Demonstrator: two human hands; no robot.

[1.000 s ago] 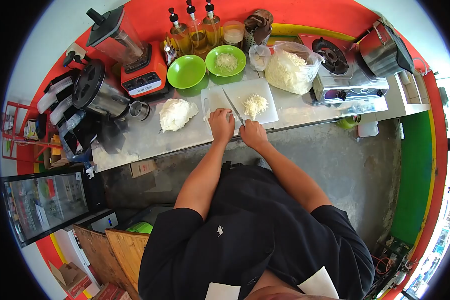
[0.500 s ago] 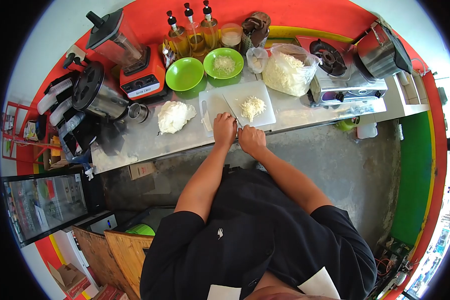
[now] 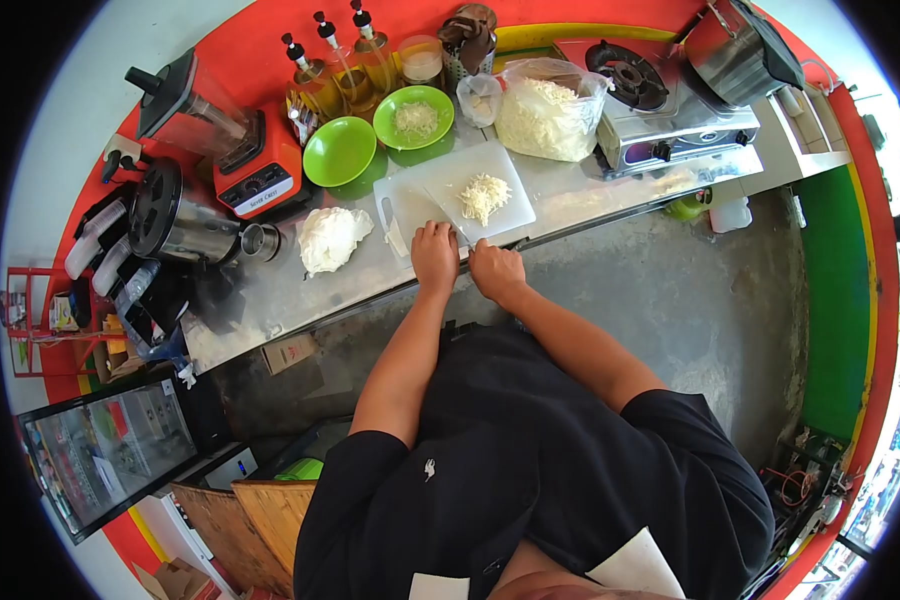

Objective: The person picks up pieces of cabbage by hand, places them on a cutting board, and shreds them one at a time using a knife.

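Knife (image 3: 450,218) in R hand (image 3: 497,272), pile (image 3: 485,198) just fwd.

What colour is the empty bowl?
The empty bowl is bright green, seen best in the head view.

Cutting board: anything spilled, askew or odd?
Nothing stands out, no visible spill. The shreds sit in one loose heap on the board, right of the knife. A pale piece lies near the board's left end; too small to identify.
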